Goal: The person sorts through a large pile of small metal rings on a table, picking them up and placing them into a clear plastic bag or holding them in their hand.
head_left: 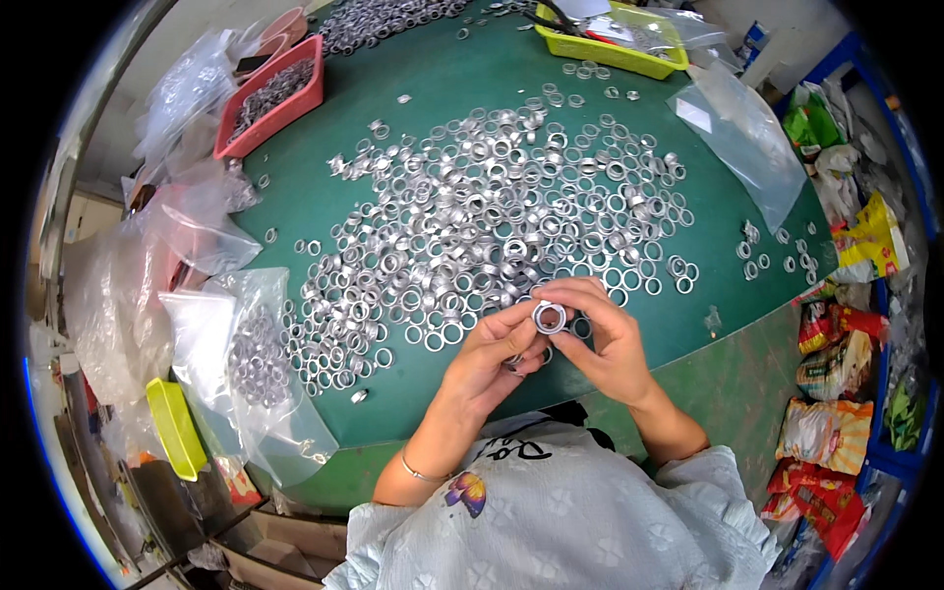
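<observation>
Close to my body, at the table's near edge, my left hand (489, 362) and my right hand (608, 346) meet around one silver metal ring (549, 317). Its round opening faces up toward me. The fingers of both hands pinch it by the rim from either side. Beneath the left fingers a bit of another metal ring shows, partly hidden, and I cannot tell whether it is held. Just beyond my hands spreads a large heap of similar metal rings (462, 226), some flat, some on edge.
The green table (344, 172) carries a pink basket (269, 95) of small metal parts and a yellow-green tray (612, 41) at the far side. Clear plastic bags (285, 383) lie left, one with rings inside. Another bag (749, 138) lies right, near shelves with colourful packets (826, 433).
</observation>
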Demonstrator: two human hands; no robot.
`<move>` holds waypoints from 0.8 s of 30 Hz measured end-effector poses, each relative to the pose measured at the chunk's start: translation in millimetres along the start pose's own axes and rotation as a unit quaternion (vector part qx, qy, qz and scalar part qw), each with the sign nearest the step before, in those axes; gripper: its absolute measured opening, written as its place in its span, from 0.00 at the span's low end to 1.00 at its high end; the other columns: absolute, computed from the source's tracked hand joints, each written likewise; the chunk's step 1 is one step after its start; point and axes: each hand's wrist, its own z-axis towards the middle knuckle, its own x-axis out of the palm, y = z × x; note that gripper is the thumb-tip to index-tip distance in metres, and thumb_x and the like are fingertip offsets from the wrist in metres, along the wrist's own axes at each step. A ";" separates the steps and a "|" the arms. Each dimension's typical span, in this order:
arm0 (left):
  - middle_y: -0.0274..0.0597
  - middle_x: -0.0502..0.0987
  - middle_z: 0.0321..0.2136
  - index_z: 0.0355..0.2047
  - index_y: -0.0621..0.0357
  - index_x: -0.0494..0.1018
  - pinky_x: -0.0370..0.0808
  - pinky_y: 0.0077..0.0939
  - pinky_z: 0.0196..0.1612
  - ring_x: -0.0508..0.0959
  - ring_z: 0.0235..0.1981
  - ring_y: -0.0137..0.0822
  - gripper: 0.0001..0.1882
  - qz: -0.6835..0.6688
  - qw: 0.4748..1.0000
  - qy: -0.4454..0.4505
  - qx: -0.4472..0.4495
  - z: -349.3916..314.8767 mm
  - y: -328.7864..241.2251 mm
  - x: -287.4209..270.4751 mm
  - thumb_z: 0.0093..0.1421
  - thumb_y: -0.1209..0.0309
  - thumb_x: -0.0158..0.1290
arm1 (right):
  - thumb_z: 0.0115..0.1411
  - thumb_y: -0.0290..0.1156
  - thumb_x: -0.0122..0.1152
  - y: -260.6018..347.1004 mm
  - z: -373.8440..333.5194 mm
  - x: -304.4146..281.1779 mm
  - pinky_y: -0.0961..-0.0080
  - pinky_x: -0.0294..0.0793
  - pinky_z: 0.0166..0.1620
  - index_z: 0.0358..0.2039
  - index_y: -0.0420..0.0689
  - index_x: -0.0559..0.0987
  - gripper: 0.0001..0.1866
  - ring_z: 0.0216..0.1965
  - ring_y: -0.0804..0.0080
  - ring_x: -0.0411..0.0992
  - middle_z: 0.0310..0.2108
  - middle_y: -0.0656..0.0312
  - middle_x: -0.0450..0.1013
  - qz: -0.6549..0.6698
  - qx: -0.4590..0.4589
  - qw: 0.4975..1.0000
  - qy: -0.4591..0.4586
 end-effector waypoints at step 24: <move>0.32 0.64 0.22 0.42 0.68 0.65 0.52 0.08 0.15 0.58 0.14 0.15 0.17 0.410 0.811 -0.193 0.370 -34.4 -86.0 76.5 0.54 0.70 0.49 | 0.50 0.24 0.61 -84.8 -39.6 -163.9 0.67 0.64 0.49 0.37 0.42 0.78 0.11 0.43 0.57 0.67 0.40 0.56 0.72 -0.514 0.040 0.810 -0.280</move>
